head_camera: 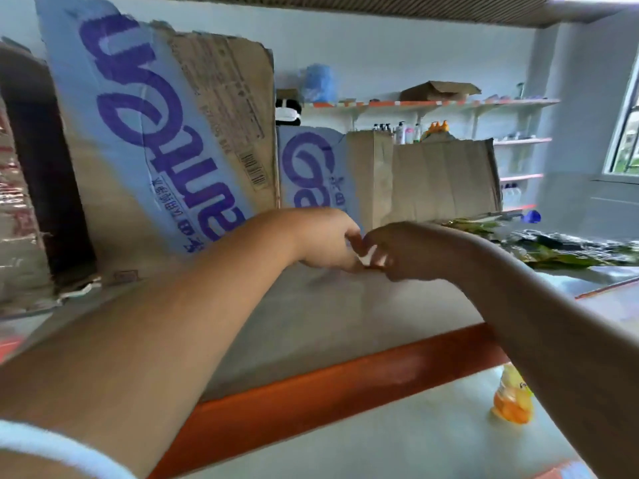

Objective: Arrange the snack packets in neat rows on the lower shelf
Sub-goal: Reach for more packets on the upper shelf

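Observation:
My left hand [326,238] and my right hand [401,252] meet fingertip to fingertip above the middle of the grey shelf board [311,326]. Both have their fingers curled, and I see no packet in either. The spot where they touch is blurred. Several green snack packets [567,252] lie flat at the right end of this shelf, to the right of my right hand. On the lower shelf [397,440], an orange-yellow packet [513,401] stands beside my right forearm.
Tall cardboard boxes with purple lettering [155,133] line the back of the shelf, with a plain one [446,178] to the right. An orange-red rail [311,392] edges the shelf front. Wrapped goods [17,219] stand far left. Wall shelves with bottles [415,129] are behind.

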### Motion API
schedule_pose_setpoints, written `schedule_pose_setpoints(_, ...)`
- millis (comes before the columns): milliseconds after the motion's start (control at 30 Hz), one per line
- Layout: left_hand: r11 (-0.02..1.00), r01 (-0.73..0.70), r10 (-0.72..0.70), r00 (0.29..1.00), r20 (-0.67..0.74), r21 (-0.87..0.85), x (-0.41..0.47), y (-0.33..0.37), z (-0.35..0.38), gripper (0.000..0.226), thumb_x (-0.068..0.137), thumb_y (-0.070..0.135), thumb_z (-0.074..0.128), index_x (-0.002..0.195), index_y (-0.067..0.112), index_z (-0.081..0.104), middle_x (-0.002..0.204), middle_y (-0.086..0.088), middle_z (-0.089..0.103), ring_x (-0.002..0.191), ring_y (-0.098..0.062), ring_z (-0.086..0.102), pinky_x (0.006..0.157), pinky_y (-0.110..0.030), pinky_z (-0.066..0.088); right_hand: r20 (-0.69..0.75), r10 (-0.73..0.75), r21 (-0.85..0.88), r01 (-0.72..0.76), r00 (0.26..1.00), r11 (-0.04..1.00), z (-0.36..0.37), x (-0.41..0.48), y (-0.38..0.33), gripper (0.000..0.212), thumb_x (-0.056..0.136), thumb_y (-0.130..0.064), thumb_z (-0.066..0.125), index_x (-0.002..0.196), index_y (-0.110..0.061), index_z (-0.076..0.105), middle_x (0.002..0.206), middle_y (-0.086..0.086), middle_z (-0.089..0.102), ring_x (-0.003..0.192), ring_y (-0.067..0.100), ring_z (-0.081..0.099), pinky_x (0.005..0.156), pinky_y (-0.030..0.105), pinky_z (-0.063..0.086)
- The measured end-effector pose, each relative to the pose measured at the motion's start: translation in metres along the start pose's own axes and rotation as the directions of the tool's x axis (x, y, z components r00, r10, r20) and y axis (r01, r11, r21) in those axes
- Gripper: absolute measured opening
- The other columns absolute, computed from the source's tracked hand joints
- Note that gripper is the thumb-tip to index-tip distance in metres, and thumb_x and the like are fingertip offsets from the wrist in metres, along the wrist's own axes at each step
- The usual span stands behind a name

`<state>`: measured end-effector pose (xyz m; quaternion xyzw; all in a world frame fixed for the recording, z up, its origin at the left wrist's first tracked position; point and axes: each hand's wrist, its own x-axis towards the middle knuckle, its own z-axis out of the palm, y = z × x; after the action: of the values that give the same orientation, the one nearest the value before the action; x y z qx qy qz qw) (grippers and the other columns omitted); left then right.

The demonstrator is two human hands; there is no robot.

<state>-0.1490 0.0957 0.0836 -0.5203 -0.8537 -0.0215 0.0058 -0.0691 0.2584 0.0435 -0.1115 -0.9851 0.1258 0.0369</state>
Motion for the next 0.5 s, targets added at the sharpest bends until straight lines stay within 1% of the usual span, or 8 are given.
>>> schedule_pose_setpoints(33, 0.999, 0.004, -0.005, 0.999, -0.033, -0.048, 0.000, 0.000, 0.004, 0.056, 0.074, 0.070, 0.064, 0.113, 0.031, 0.071, 0.107, 0.008, 0.070, 0.095, -0.013, 0.065, 0.087, -0.036, 0.055, -0.015, -0.081, -0.005, 0.081, 0.997, 0.997, 0.000, 0.002, -0.002, 0.030, 0.086, -0.009, 0.070, 0.088, -0.036, 0.057, 0.104, -0.001, 0.065, 0.087, 0.018, 0.060, 0.078, 0.029, 0.052)
schedule_pose_setpoints(100, 0.995, 0.002, -0.011, 0.996, -0.085, -0.101, 0.000, -0.006, 0.013, 0.045, 0.073, 0.063, 0.071, 0.104, 0.030, 0.072, 0.098, 0.010, 0.071, 0.090, -0.010, 0.066, 0.081, -0.035, 0.056, -0.093, -0.169, 0.021, 0.172, 0.981, 0.985, 0.001, 0.004, -0.002, 0.031, 0.086, -0.006, 0.069, 0.098, -0.034, 0.059, 0.107, -0.003, 0.066, 0.096, 0.016, 0.064, 0.086, 0.031, 0.054)
schedule_pose_setpoints(167, 0.989, 0.005, -0.023, 0.993, -0.118, -0.149, -0.001, -0.015, 0.020, 0.027, 0.078, 0.050, 0.079, 0.099, 0.034, 0.072, 0.090, 0.015, 0.070, 0.084, -0.001, 0.064, 0.073, -0.028, 0.052, -0.160, -0.211, 0.162, 0.237, 0.964, 0.958, 0.003, 0.004, 0.000, 0.035, 0.086, -0.001, 0.068, 0.113, -0.023, 0.062, 0.105, -0.004, 0.066, 0.093, 0.016, 0.065, 0.075, 0.028, 0.054)
schedule_pose_setpoints(200, 0.988, 0.013, -0.033, 0.992, -0.126, -0.157, -0.001, -0.020, 0.023, 0.023, 0.081, 0.045, 0.080, 0.099, 0.034, 0.072, 0.089, 0.016, 0.069, 0.083, 0.000, 0.063, 0.072, -0.026, 0.051, -0.212, -0.215, 0.225, 0.262, 0.953, 0.939, 0.005, 0.004, 0.001, 0.037, 0.087, -0.001, 0.068, 0.116, -0.022, 0.061, 0.106, -0.004, 0.065, 0.091, 0.016, 0.065, 0.068, 0.025, 0.053)
schedule_pose_setpoints(267, 0.987, 0.038, -0.057, 0.991, -0.119, -0.155, 0.004, -0.025, 0.027, 0.014, 0.088, 0.033, 0.078, 0.100, 0.027, 0.074, 0.089, 0.008, 0.072, 0.083, -0.010, 0.067, 0.073, -0.031, 0.054, -0.273, -0.203, 0.278, 0.279, 0.940, 0.919, 0.007, 0.002, 0.002, 0.038, 0.089, -0.003, 0.067, 0.119, -0.025, 0.058, 0.108, -0.005, 0.063, 0.091, 0.015, 0.064, 0.060, 0.019, 0.047)
schedule_pose_setpoints(333, 0.985, 0.063, -0.082, 0.990, -0.114, -0.161, 0.009, -0.027, 0.027, 0.014, 0.092, 0.029, 0.074, 0.106, 0.025, 0.075, 0.095, 0.006, 0.074, 0.088, -0.011, 0.069, 0.081, -0.040, 0.058, -0.303, -0.191, 0.310, 0.286, 0.934, 0.907, 0.008, 0.002, 0.005, 0.037, 0.091, -0.004, 0.064, 0.120, -0.027, 0.058, 0.109, -0.006, 0.062, 0.090, 0.014, 0.064, 0.058, 0.018, 0.045)
schedule_pose_setpoints(433, 0.975, 0.111, -0.130, 0.987, -0.092, -0.191, 0.011, -0.028, 0.026, 0.007, 0.094, 0.033, 0.073, 0.100, 0.035, 0.069, 0.095, 0.013, 0.072, 0.087, -0.005, 0.068, 0.076, -0.028, 0.056, -0.294, -0.153, 0.284, 0.239, 0.944, 0.929, 0.003, -0.001, 0.016, 0.035, 0.094, -0.013, 0.066, 0.122, -0.032, 0.057, 0.111, -0.009, 0.061, 0.084, 0.010, 0.062, 0.055, 0.019, 0.047)
schedule_pose_setpoints(500, 0.967, 0.159, -0.169, 0.985, -0.034, -0.198, 0.012, -0.032, 0.028, 0.007, 0.095, 0.038, 0.071, 0.099, 0.033, 0.069, 0.092, 0.012, 0.073, 0.085, -0.005, 0.070, 0.077, -0.029, 0.056, -0.284, -0.125, 0.241, 0.197, 0.951, 0.950, -0.006, -0.001, 0.029, 0.034, 0.093, -0.014, 0.067, 0.121, -0.032, 0.059, 0.113, -0.007, 0.060, 0.085, 0.012, 0.062, 0.060, 0.025, 0.050)
